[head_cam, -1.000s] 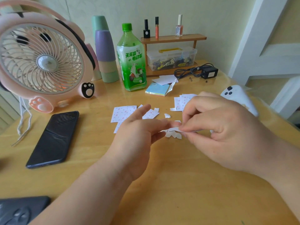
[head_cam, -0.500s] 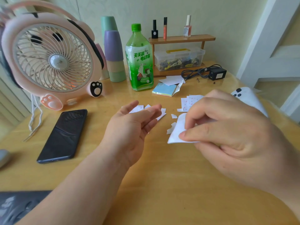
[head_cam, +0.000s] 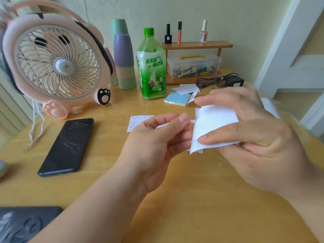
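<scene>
My right hand pinches a white square of paper between thumb and fingers, holding it above the wooden table. My left hand hovers just left of the paper, palm turned up, fingers loosely curled, its fingertips close to the sheet's left edge; I cannot tell if they touch it. A patterned paper piece lies on the table behind my left hand. Small scraps show under the held paper.
A pink fan stands at the back left, a black phone before it. Stacked cups, a green bottle, a sticky-note pad, a wooden shelf over a plastic box, and a black adapter line the back.
My right hand lifted the white paper and turned it flat toward me. My left hand let go, opened, then rose toward the paper's left edge. The camera view shifted left.
</scene>
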Demonstrator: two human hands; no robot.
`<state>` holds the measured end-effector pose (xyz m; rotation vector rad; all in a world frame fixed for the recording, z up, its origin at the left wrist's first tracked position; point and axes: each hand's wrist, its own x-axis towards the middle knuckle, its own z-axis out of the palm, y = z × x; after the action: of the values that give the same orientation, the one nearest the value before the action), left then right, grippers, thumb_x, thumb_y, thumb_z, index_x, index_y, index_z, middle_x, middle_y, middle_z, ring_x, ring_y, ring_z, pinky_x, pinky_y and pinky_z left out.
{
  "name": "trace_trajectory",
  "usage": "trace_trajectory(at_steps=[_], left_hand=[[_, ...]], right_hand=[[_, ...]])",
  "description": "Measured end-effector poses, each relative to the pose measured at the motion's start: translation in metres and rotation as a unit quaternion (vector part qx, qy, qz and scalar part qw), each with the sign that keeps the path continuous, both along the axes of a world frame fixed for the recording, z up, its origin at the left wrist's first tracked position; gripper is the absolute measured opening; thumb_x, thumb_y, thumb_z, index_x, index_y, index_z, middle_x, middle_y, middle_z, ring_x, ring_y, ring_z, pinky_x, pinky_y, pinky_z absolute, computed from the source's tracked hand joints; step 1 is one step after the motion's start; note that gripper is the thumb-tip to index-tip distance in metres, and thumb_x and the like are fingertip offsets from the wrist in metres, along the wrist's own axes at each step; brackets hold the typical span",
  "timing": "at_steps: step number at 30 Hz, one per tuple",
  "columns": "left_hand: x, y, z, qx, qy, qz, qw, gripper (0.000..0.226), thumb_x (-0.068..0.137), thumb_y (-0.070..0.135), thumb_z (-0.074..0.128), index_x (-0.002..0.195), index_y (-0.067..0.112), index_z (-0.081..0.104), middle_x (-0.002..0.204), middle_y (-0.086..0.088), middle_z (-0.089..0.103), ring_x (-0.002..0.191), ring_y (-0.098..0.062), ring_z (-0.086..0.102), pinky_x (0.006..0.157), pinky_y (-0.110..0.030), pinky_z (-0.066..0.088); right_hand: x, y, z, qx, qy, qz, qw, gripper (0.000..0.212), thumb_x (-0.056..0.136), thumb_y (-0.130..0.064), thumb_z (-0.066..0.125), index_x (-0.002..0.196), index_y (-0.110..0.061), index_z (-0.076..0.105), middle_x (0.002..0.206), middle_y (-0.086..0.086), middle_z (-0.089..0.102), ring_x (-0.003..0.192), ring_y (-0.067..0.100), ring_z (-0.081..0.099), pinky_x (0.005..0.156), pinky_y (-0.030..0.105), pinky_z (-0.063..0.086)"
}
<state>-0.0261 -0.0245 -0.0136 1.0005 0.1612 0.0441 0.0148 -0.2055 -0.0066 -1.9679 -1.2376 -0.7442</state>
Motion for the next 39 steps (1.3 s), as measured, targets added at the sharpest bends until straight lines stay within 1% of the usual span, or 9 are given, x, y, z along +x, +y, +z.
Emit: trace_trajectory(at_steps=[4,10,15,22,25,29,33,36,39], left_hand=[[0.001,0.002,-0.001,-0.013,0.061,-0.066,0.996,0.027,0.098,0.024,0.061,0.111,0.000,0.063,0.089,-0.019,0.075,0.074,-0.028,0.074,0.067,-0.035,0.063],[-0.002,0.006,0.003,-0.057,0.042,-0.179,0.981,0.025,0.081,0.010,0.066,0.105,0.006,0.072,0.098,-0.014,0.074,0.080,-0.021,0.070,0.070,-0.031,0.061],[0.002,0.008,-0.002,-0.007,0.009,-0.097,0.995,0.052,0.072,-0.002,0.069,0.124,0.004,0.064,0.099,-0.012,0.074,0.075,-0.023,0.067,0.073,-0.037,0.059],[0.005,0.008,-0.005,0.012,-0.012,0.028,0.999,0.035,0.084,-0.015,0.065,0.113,0.006,0.061,0.091,-0.015,0.073,0.059,-0.021,0.068,0.054,-0.024,0.054],[0.006,0.007,-0.009,0.007,-0.033,0.033,0.999,0.038,0.083,-0.016,0.067,0.115,0.003,0.062,0.097,-0.018,0.073,0.073,-0.025,0.072,0.061,-0.027,0.057],[0.006,0.001,-0.015,0.027,-0.044,0.030,0.998,0.054,0.066,-0.006,0.076,0.117,0.005,0.061,0.084,-0.015,0.069,0.077,-0.025,0.071,0.069,-0.030,0.058],[0.004,-0.002,-0.015,0.044,-0.040,0.014,0.998,0.063,0.060,-0.007,0.083,0.118,0.005,0.060,0.091,-0.021,0.067,0.078,-0.028,0.071,0.073,-0.031,0.058],[0.005,0.001,-0.009,-0.008,-0.031,0.032,0.999,0.065,0.057,-0.003,0.083,0.117,0.004,0.062,0.086,-0.013,0.070,0.078,-0.024,0.072,0.074,-0.029,0.060],[0.009,0.008,-0.005,-0.052,-0.032,0.075,0.995,0.050,0.072,-0.009,0.075,0.118,0.002,0.062,0.083,-0.011,0.074,0.077,-0.020,0.073,0.073,-0.027,0.060]], right_hand=[[0.003,-0.002,-0.001,-0.015,0.016,0.021,1.000,0.029,0.080,0.010,0.073,0.083,-0.018,0.080,0.136,0.009,0.060,0.131,0.034,0.047,0.108,0.034,0.032],[0.001,-0.002,-0.002,-0.018,0.040,0.037,0.998,0.031,0.082,0.009,0.068,0.081,-0.020,0.080,0.143,0.007,0.056,0.138,0.034,0.042,0.112,0.041,0.033],[0.003,-0.002,-0.006,-0.043,0.054,0.034,0.997,0.029,0.090,-0.003,0.059,0.084,-0.021,0.081,0.145,0.002,0.055,0.141,0.032,0.041,0.111,0.036,0.035],[0.010,-0.007,-0.004,0.004,-0.059,-0.120,0.991,0.037,0.089,0.012,0.054,0.102,-0.011,0.079,0.134,0.009,0.061,0.128,0.025,0.048,0.108,0.033,0.037],[0.009,-0.011,-0.004,0.079,0.090,-0.162,0.979,0.034,0.087,-0.006,0.059,0.115,-0.020,0.072,0.127,-0.006,0.066,0.119,0.010,0.058,0.100,0.021,0.043],[0.005,-0.004,-0.001,0.185,0.469,-0.033,0.863,0.033,0.081,-0.031,0.064,0.110,-0.016,0.072,0.095,0.002,0.077,0.085,0.017,0.071,0.064,0.037,0.055],[0.001,0.007,-0.010,0.098,0.499,-0.039,0.860,0.013,0.088,-0.017,0.077,0.080,-0.007,0.076,0.074,0.017,0.072,0.058,0.028,0.061,0.047,0.032,0.046],[0.005,0.003,-0.007,0.137,0.589,-0.025,0.796,0.006,0.080,-0.008,0.080,0.077,-0.005,0.075,0.069,0.014,0.064,0.049,0.017,0.049,0.038,0.022,0.033],[0.010,-0.005,-0.001,0.061,0.654,-0.001,0.754,0.028,0.064,-0.007,0.082,0.089,-0.008,0.070,0.070,0.010,0.061,0.046,0.015,0.042,0.035,0.019,0.025]])
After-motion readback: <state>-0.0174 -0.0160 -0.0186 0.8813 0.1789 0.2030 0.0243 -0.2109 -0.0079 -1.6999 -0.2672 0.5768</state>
